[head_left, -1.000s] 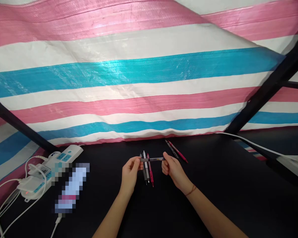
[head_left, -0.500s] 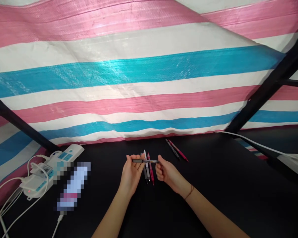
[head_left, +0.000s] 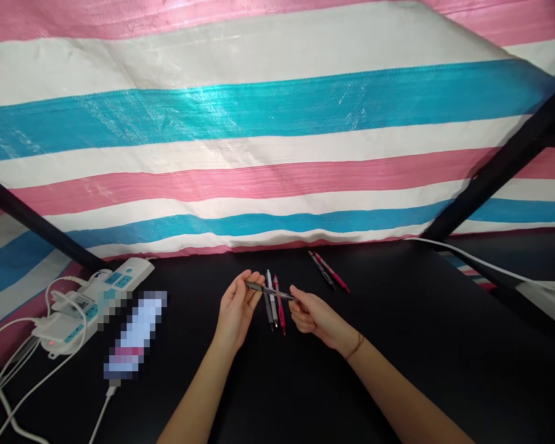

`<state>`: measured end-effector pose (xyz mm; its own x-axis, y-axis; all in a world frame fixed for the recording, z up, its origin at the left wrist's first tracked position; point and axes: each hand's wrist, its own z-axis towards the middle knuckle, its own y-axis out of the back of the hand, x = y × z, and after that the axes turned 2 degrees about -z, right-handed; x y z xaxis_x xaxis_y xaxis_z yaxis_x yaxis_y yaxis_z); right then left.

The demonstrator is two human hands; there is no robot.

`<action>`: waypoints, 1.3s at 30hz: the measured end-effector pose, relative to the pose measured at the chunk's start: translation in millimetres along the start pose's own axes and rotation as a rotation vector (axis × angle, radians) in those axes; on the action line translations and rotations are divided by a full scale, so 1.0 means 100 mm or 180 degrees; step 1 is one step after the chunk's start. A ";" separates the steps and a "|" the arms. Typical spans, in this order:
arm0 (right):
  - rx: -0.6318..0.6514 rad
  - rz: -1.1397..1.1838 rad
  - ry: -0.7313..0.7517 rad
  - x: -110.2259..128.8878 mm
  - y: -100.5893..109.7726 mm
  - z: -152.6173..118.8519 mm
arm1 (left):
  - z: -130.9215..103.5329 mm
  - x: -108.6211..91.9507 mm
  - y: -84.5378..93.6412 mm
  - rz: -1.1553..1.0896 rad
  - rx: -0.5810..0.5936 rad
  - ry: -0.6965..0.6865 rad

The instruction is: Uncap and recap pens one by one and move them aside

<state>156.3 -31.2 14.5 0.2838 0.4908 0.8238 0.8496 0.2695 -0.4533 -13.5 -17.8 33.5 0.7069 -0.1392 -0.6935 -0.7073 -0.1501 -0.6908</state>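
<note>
A dark pen with a clear section (head_left: 272, 291) spans the gap between my hands, tilted slightly down to the right. My left hand (head_left: 237, 305) pinches its grey end between thumb and fingers. The other end sits between the thumb and curled fingers of my right hand (head_left: 312, 314). Beneath and behind the held pen, a grey pen (head_left: 269, 313), a white pen (head_left: 272, 306) and a red pen (head_left: 281, 317) lie side by side on the black table (head_left: 277, 394).
Farther back lie a black pen (head_left: 322, 271) and another red pen (head_left: 333, 273). At the left are a blurred phone (head_left: 136, 336) on a cable and a white power strip (head_left: 129, 271) with several cords. A striped sheet (head_left: 259, 185) hangs behind, between black posts (head_left: 499, 160).
The held pen has gone from nearly level to sloping down toward my right hand. My left hand has shifted slightly left and up. The whole view has tilted a little downward.
</note>
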 end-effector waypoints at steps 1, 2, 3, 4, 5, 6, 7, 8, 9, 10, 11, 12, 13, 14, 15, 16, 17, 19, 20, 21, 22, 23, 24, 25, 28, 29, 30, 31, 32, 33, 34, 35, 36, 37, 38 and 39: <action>0.0074 -0.0032 -0.0046 0.00 -0.01 -0.01 | 0.01 0.01 0.01 0.0031 -0.0025 -0.0064; 0.0140 -0.0049 -0.0088 0.01 -0.02 -0.02 | 0.02 0.01 0.02 0.0054 -0.0051 -0.0103; 0.0181 -0.0042 -0.0117 0.01 -0.02 -0.02 | 0.02 0.01 0.03 0.0071 -0.0069 -0.0115; 0.0192 -0.0010 -0.0134 0.02 -0.03 -0.03 | 0.03 0.01 0.05 0.0086 -0.0074 -0.0106; 0.0182 0.0031 -0.0147 0.03 -0.03 -0.04 | 0.04 0.00 0.06 0.0100 -0.0061 -0.0092; 0.0178 0.0059 -0.0177 0.04 -0.02 -0.05 | 0.04 -0.01 0.07 0.0113 -0.0021 -0.0077; 0.0195 0.0055 -0.0229 0.06 -0.01 -0.06 | 0.04 -0.02 0.08 0.0125 0.0040 -0.0071; 0.0247 0.0015 -0.0299 0.07 0.00 -0.07 | 0.04 -0.02 0.08 0.0135 0.0119 -0.0071; 0.0332 -0.0055 -0.0375 0.08 0.02 -0.08 | 0.03 -0.03 0.08 0.0140 0.0201 -0.0078; 0.0428 -0.0133 -0.0438 0.09 0.03 -0.09 | 0.03 -0.03 0.08 0.0136 0.0270 -0.0086; 0.0507 -0.0202 -0.0466 0.09 0.04 -0.10 | 0.03 -0.03 0.07 0.0124 0.0314 -0.0097; 0.0546 -0.0257 -0.0444 0.09 0.04 -0.10 | 0.03 -0.03 0.06 0.0109 0.0329 -0.0112; 0.0536 -0.0313 -0.0369 0.08 0.04 -0.10 | 0.03 -0.03 0.06 0.0094 0.0321 -0.0133; 0.0480 -0.0386 -0.0256 0.07 0.03 -0.10 | 0.03 -0.03 0.05 0.0083 0.0301 -0.0160; 0.0393 -0.0490 -0.0122 0.06 0.01 -0.10 | 0.03 -0.03 0.05 0.0080 0.0283 -0.0188; 0.0293 -0.0626 0.0015 0.05 -0.01 -0.09 | 0.04 -0.02 0.05 0.0083 0.0273 -0.0220; 0.0198 -0.0788 0.0140 0.04 -0.03 -0.09 | 0.04 -0.02 0.05 0.0084 0.0274 -0.0257; 0.0022 -0.1142 0.0327 0.01 -0.06 -0.08 | 0.04 -0.01 0.05 0.0085 0.0298 -0.0331; -0.0065 -0.1315 0.0407 0.00 -0.07 -0.08 | 0.04 -0.01 0.05 0.0089 0.0311 -0.0358; -0.0147 -0.1480 0.0484 -0.01 -0.08 -0.07 | 0.04 -0.01 0.05 0.0094 0.0316 -0.0380; -0.0230 -0.1639 0.0566 -0.02 -0.09 -0.07 | 0.03 -0.01 0.05 0.0099 0.0311 -0.0394; -0.0305 -0.1793 0.0660 -0.03 -0.09 -0.07 | 0.03 0.00 0.05 0.0101 0.0300 -0.0400; -0.0374 -0.1939 0.0768 -0.04 -0.10 -0.07 | 0.03 0.00 0.05 0.0098 0.0284 -0.0404; -0.0445 -0.2071 0.0884 -0.04 -0.10 -0.06 | 0.03 0.00 0.05 0.0090 0.0267 -0.0408; -0.0547 -0.2180 0.1075 -0.04 -0.13 -0.06 | 0.03 -0.01 0.04 0.0062 0.0243 -0.0427; -0.0506 -0.2069 0.1025 -0.04 -0.13 -0.06 | 0.02 -0.02 0.04 0.0055 0.0251 -0.0432; -0.0418 -0.1890 0.0907 -0.04 -0.14 -0.06 | 0.02 -0.03 0.05 0.0045 0.0264 -0.0431; -0.0297 -0.1668 0.0742 -0.05 -0.14 -0.06 | 0.02 -0.05 0.05 0.0030 0.0279 -0.0427; -0.0165 -0.1437 0.0568 -0.06 -0.14 -0.06 | 0.02 -0.06 0.05 0.0016 0.0294 -0.0419; -0.0037 -0.1230 0.0415 -0.07 -0.14 -0.06 | 0.01 -0.08 0.05 0.0009 0.0303 -0.0407; 0.0087 -0.1064 0.0300 -0.08 -0.13 -0.06 | 0.01 -0.09 0.05 0.0016 0.0301 -0.0394; 0.0196 -0.0943 0.0232 -0.08 -0.13 -0.06 | 0.01 -0.10 0.05 0.0037 0.0296 -0.0381; 0.0275 -0.0878 0.0219 -0.09 -0.13 -0.06 | 0.00 -0.10 0.05 0.0071 0.0294 -0.0372; 0.0314 -0.0869 0.0253 -0.09 -0.12 -0.05 | 0.00 -0.10 0.04 0.0108 0.0297 -0.0377; 0.0316 -0.0914 0.0312 -0.09 -0.12 -0.05 | 0.00 -0.09 0.04 0.0135 0.0301 -0.0399; 0.0276 -0.1006 0.0388 -0.09 -0.12 -0.05 | 0.00 -0.07 0.03 0.0142 0.0305 -0.0438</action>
<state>145.7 -42.9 14.5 0.0683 0.2706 0.9603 0.8645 0.4643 -0.1924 -20.7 -17.4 36.1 0.6717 -0.0075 -0.7408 -0.7400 -0.0518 -0.6706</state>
